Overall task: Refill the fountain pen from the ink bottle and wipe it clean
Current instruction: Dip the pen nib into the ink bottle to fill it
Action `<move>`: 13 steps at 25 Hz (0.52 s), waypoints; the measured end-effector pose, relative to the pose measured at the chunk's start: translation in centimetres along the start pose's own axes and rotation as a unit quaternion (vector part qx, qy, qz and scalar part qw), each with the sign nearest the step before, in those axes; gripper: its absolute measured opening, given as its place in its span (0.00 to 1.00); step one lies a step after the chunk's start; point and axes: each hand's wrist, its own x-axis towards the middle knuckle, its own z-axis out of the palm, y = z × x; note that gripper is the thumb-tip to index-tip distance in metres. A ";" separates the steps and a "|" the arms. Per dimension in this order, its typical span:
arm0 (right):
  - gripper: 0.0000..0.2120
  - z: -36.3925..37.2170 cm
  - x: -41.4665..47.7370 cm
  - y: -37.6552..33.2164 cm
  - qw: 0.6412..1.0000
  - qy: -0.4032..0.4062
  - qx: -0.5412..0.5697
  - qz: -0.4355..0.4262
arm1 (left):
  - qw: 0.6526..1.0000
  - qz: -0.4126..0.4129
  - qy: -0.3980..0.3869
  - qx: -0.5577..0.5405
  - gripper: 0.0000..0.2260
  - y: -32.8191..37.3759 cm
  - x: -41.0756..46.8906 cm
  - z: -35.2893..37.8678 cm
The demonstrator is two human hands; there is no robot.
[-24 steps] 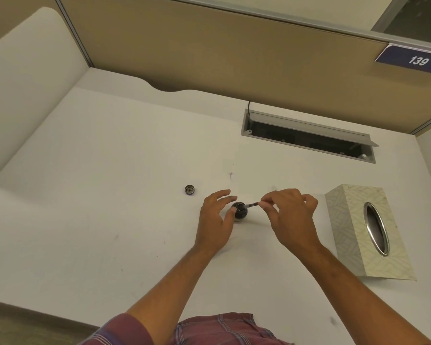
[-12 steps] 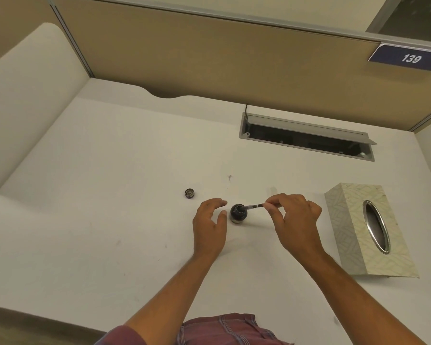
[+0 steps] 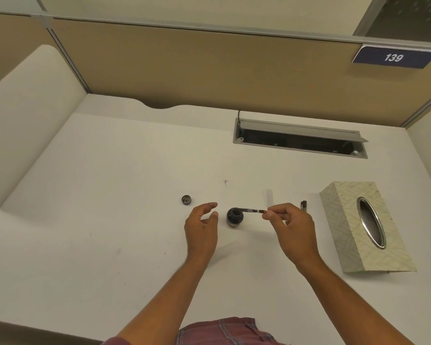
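A small dark ink bottle stands uncapped in the middle of the white desk. My right hand pinches the back end of the slim fountain pen section, whose tip dips into the bottle's mouth. My left hand hovers just left of the bottle with relaxed fingers, not touching it. The bottle's round cap lies further left. Another dark pen part lies beyond my right hand.
A patterned tissue box with an oval metal opening lies to the right. An open cable tray is set in the desk at the back. Partition walls enclose the desk on three sides.
My left hand has let go of the bottle and drawn back to the left. My right hand has slid right along the pen, uncovering the dark pen part on the desk.
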 end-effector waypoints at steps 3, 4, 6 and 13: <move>0.02 -0.6 -0.7 -0.1 0.993 0.015 0.102 0.058 | 1.000 -0.016 0.011 -0.015 0.10 0.8 -0.4 0.0; 0.02 -0.8 -1.0 -0.3 0.988 0.020 0.138 0.073 | 0.999 -0.022 0.011 -0.030 0.09 1.2 -0.7 0.2; 0.03 -1.2 -1.8 -0.6 0.976 0.026 0.196 0.089 | 0.997 -0.042 -0.006 -0.059 0.06 2.2 -1.6 0.8; 0.04 -2.1 -3.9 -0.6 0.961 0.025 0.258 0.097 | 0.966 -0.108 -0.167 -0.165 0.09 4.4 -5.0 3.8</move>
